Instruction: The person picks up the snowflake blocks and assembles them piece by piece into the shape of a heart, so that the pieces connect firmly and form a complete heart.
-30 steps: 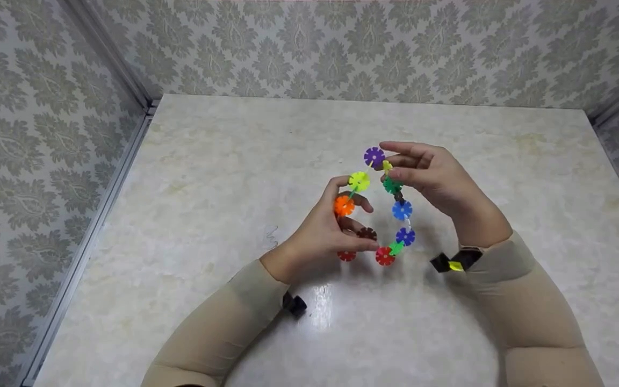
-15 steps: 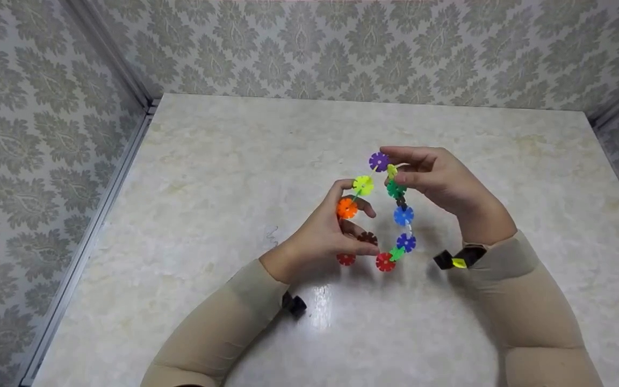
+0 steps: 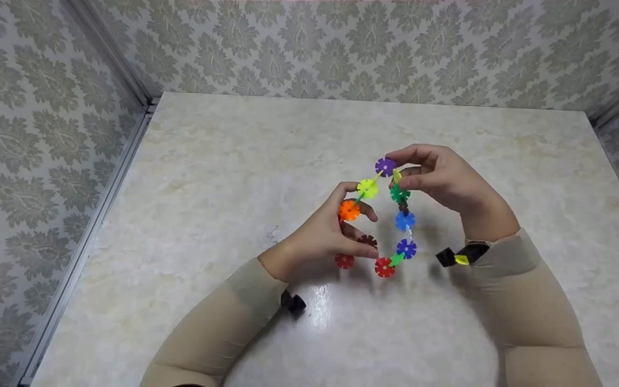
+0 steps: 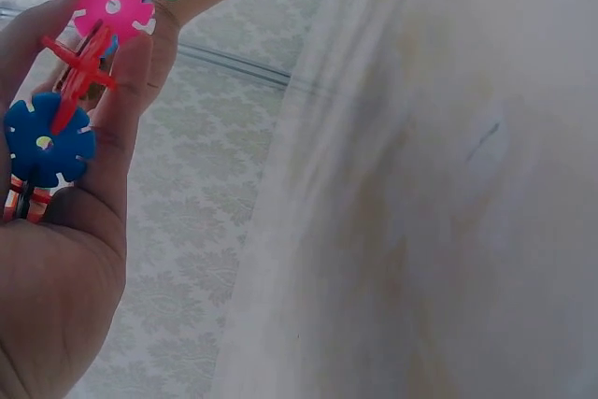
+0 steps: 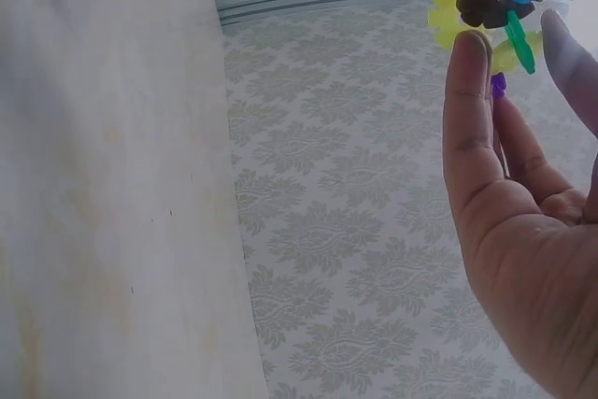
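A loop of notched plastic discs in many colours is held up above the table between both hands. My left hand (image 3: 320, 234) grips its left side, with an orange disc (image 3: 349, 210) against the fingers and a red disc (image 3: 384, 267) by the thumb tip. In the left wrist view a pink disc (image 4: 114, 8) and a blue disc (image 4: 49, 140) sit between thumb and fingers. At the far end my right hand (image 3: 446, 180) pinches the loop near a yellow disc (image 3: 396, 176), its index fingertip at the purple disc (image 3: 385, 167). Fingers hide part of the loop.
Under the hands lies a pale marbled table (image 3: 223, 177). Patterned wall panels (image 3: 336, 48) stand at its back and sides. Black wrist-worn devices (image 3: 462, 255) sit on both wrists. A thin squiggly mark (image 3: 271, 233) shows on the table left of the left hand.
My right hand has shifted slightly to the right and nearer, and the purple end of the loop has come with it. The left hand has hardly moved and keeps its grip.
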`<control>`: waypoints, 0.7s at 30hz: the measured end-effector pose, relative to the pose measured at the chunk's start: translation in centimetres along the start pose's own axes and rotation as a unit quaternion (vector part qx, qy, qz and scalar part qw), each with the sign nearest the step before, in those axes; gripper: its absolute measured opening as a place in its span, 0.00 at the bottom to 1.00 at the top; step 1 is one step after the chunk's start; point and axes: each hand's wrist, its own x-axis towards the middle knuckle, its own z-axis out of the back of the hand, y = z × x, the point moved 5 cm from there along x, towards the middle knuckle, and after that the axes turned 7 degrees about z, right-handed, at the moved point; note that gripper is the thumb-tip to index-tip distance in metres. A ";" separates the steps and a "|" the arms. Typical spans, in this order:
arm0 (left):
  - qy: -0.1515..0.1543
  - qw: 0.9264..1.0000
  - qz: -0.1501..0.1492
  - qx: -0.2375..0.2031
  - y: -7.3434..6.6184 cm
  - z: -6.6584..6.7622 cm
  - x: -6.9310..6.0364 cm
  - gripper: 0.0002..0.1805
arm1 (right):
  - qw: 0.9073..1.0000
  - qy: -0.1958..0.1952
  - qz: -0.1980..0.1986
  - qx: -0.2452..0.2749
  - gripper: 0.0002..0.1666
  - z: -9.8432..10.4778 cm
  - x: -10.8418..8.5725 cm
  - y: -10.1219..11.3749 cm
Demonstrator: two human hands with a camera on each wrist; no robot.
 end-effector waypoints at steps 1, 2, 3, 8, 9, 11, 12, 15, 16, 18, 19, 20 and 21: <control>0.002 1.000 0.000 -0.004 0.0 0.0 0.0 0.55 | 1.000 -0.001 -0.004 -0.002 0.24 0.1 0.0 -0.1; 0.003 1.000 -0.001 -0.006 0.0 0.0 0.0 0.54 | 1.000 -0.003 -0.008 -0.002 0.24 0.1 0.0 -0.1; 0.003 1.000 -0.002 -0.008 0.0 0.0 0.1 0.52 | 1.000 -0.004 -0.012 -0.003 0.24 0.2 0.0 -0.2; -0.003 1.000 -0.005 -0.015 0.0 0.1 0.2 0.44 | 1.000 -0.006 -0.018 0.005 0.22 0.3 0.1 -0.5; -0.003 1.000 -0.006 -0.017 0.0 0.1 0.2 0.42 | 1.000 -0.005 -0.018 0.008 0.22 0.3 0.2 -0.5; -0.005 1.000 -0.003 -0.021 0.0 0.1 0.2 0.40 | 1.000 0.000 -0.018 0.015 0.21 0.3 0.2 -0.6; -0.006 1.000 -0.001 -0.023 0.0 0.1 0.2 0.39 | 1.000 0.002 -0.017 0.018 0.21 0.4 0.2 -0.6; -0.018 0.999 0.017 -0.026 0.1 0.4 0.2 0.34 | 1.000 0.007 -0.021 0.020 0.21 0.4 0.2 -0.8; -0.022 0.999 0.025 -0.028 0.2 0.5 0.2 0.33 | 1.000 0.007 -0.024 0.020 0.20 0.5 0.2 -0.9; -0.030 0.998 0.042 -0.029 0.3 0.7 0.1 0.31 | 0.999 0.004 -0.032 0.015 0.20 0.6 0.3 -1.1; -0.034 0.998 0.051 -0.029 0.4 0.8 0.1 0.30 | 0.999 0.002 -0.037 0.011 0.20 0.7 0.3 -1.2; -0.037 0.997 0.060 -0.031 0.5 0.8 0.2 0.30 | 0.999 0.000 -0.042 0.007 0.20 0.8 0.4 -1.4; -0.038 0.996 0.067 -0.035 0.6 0.9 0.2 0.29 | 0.999 -0.003 -0.049 0.004 0.19 0.8 0.4 -1.5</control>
